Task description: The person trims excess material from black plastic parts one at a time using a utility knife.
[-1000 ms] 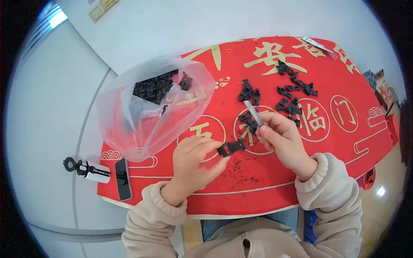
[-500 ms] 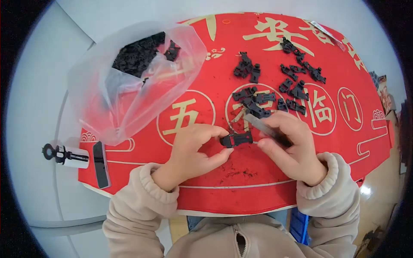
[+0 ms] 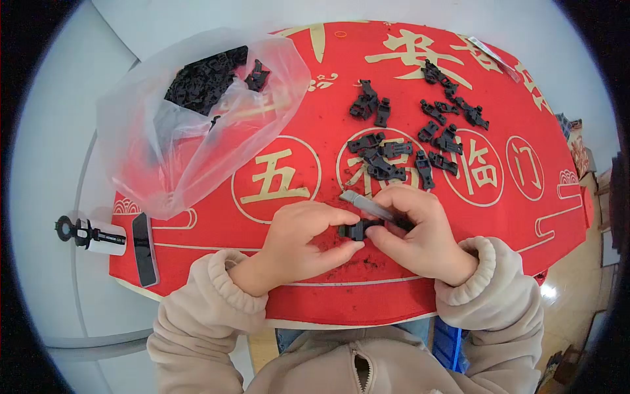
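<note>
Between thumb and forefinger, my left hand (image 3: pixel 304 240) pinches a small black plastic part (image 3: pixel 355 230) above the red cloth, near the table's front. My right hand (image 3: pixel 415 231) is closed around a grey utility knife (image 3: pixel 367 205), its flat tip pointing up and left. The right thumb presses against the right end of the plastic part, hiding some of it. Just beyond my hands lie several similar black plastic parts (image 3: pixel 387 171) in a loose group. Dark shavings (image 3: pixel 357 270) are scattered on the cloth below my fingers.
A clear plastic bag (image 3: pixel 216 154) full of black parts stands open at the left. A phone (image 3: pixel 144 249) and a white cylinder with a black strap (image 3: pixel 108 238) are at the left edge. Red cloth (image 3: pixel 315 305) with gold characters covers the table.
My right hand has moved left, bringing its thumb onto the plastic part, and the knife has shifted left too. The part has turned in my left fingers. The view has shifted slightly.
</note>
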`<state>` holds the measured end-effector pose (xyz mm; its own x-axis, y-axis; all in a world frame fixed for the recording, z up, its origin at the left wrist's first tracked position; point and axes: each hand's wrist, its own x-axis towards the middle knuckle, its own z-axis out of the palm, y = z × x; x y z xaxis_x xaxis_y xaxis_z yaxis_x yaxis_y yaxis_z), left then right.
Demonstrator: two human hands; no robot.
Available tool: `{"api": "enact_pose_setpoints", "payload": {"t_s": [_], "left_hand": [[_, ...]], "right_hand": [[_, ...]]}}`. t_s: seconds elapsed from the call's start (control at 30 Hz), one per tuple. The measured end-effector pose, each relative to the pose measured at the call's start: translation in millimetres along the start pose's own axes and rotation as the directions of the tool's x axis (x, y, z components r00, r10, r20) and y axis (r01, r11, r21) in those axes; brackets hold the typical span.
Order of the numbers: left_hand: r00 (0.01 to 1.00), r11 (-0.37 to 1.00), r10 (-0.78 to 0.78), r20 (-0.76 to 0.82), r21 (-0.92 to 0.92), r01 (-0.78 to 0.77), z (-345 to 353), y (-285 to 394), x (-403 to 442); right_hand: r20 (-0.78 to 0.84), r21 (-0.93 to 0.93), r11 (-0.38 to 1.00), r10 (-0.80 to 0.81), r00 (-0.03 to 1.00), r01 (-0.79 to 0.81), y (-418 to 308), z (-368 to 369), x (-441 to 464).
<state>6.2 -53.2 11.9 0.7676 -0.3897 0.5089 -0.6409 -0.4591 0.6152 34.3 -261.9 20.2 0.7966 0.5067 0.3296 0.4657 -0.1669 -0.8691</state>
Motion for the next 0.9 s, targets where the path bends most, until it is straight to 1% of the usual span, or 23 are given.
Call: {"api": "enact_pose_setpoints", "payload": {"t_s": [0.03, 0.13, 0.23, 0.33, 0.43, 0.53, 0.63, 0.67, 0.73, 0.8, 0.83, 0.87, 0.9], "left_hand": [[1.000, 1.000, 0.002, 0.009, -0.023, -0.002, 1.1, -1.3, -0.7], [0.998, 0.990, -0.050, 0.037, -0.129, 0.055, 4.0, -3.3, -3.1], [0.987, 0.931, -0.151, 0.054, -0.327, 0.160, 9.3, -4.9, -5.4], [0.997, 0.963, -0.049, 0.062, -0.263, 0.064, 5.9, -5.6, -2.7], [0.994, 0.950, -0.069, 0.080, -0.298, 0.090, 9.4, -8.4, -5.4], [0.996, 0.953, -0.033, 0.087, -0.296, 0.058, 8.2, -6.4, -3.5], [0.996, 0.970, -0.035, 0.088, -0.235, 0.055, 11.6, -1.5, -4.3], [0.990, 0.957, -0.095, 0.106, -0.264, 0.120, 9.8, -1.2, -4.5], [0.968, 0.916, -0.207, 0.146, -0.318, 0.244, 4.5, -1.7, -4.7], [0.948, 0.760, -0.281, 0.149, -0.569, 0.315, 7.3, -8.7, -7.9], [0.937, 0.655, -0.313, 0.158, -0.678, 0.333, 9.7, -14.5, -9.9], [0.957, 0.613, -0.252, 0.143, -0.742, 0.272, 11.3, -19.7, -9.6], [0.947, 0.559, -0.280, 0.158, -0.775, 0.295, 11.6, -20.8, -10.8]], "right_hand": [[0.012, -0.015, 1.000, 0.004, 1.000, -0.004, -0.7, -0.1, 0.2], [0.023, 0.059, 0.997, 0.045, 0.999, -0.047, 2.7, 2.1, -0.4], [-0.006, 0.061, 0.998, 0.003, 1.000, -0.002, 6.6, 2.3, -0.8], [0.020, 0.115, 0.991, 0.067, 0.998, -0.069, 7.6, 1.5, -1.0], [0.084, 0.044, 0.994, 0.100, 0.991, -0.104, 3.2, -3.7, -0.4], [0.085, 0.083, 0.986, 0.140, 0.986, -0.147, -0.2, -3.3, -1.5], [0.025, 0.115, 0.985, 0.128, 0.992, -0.130, 4.2, -1.0, -2.6], [0.007, 0.094, 0.986, 0.138, 0.990, -0.138, 3.5, -1.7, -2.9], [-0.032, 0.051, 0.987, 0.155, 0.987, -0.153, 1.2, -3.9, -2.6], [-0.114, 0.132, 0.982, 0.150, 0.982, -0.135, 4.6, -4.3, -1.4], [-0.154, 0.172, 0.978, 0.149, 0.977, -0.122, 7.3, -4.7, -0.5], [-0.179, 0.148, 0.983, 0.136, 0.974, -0.110, 10.0, -6.1, 0.2], [-0.190, 0.144, 0.983, 0.145, 0.971, -0.118, 10.6, -7.8, 0.4]]}}
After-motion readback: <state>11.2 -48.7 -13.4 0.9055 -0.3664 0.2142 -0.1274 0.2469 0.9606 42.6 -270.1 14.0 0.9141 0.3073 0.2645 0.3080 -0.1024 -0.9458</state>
